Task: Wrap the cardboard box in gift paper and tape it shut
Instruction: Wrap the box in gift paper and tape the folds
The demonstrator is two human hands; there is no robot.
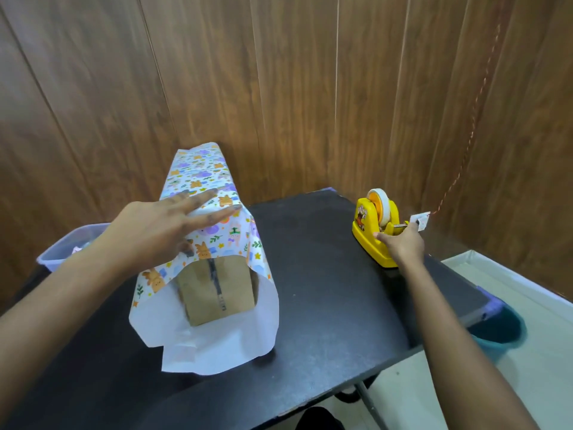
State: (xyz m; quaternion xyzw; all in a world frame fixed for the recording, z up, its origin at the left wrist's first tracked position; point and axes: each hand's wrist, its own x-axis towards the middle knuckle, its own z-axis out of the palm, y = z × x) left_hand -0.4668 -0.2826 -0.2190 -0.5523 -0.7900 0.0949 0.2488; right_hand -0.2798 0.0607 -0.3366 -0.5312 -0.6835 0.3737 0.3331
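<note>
Left hand [161, 225] flat, pinning gift paper [200, 169] under palm onto cardboard box [217, 293] — hold seam taut; right hand [403, 243] pinches tape strip [420, 221] beside dispenser [369, 225] — tear short.

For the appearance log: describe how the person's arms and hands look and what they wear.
Both arms are bare to the frame edge: no sleeves, gloves, watch or bracelets. The left hand wears no visible ring; its fingernails look tinted a muted dark shade. The right hand shows no jewellery.
</note>
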